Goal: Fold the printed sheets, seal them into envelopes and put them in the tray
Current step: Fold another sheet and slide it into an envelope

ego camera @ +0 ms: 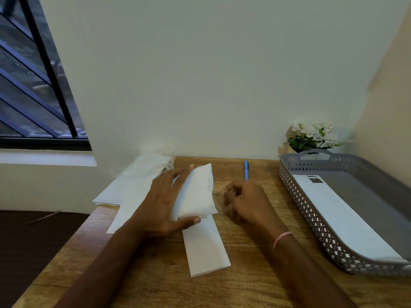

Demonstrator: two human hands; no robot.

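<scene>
Left hand (160, 203) grips envelope (198, 192), right hand (244, 203) loosely curled, empty; hold mouth wide, feed sheet (206, 247) crease-first.

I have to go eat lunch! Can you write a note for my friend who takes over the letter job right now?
Left hand: holds the raised envelope tilted up off the wooden table, thumb under its near edge.
Right hand: blurred, fingers curled, beside it; unclear if it holds anything.
Folded sheet: on the table, near the raised envelope.
Paper pile: far left.
Done: one finished envelope lies in the gray tray.
Left: slip the sheet in, seal, tray it, then probably the pile.
</scene>
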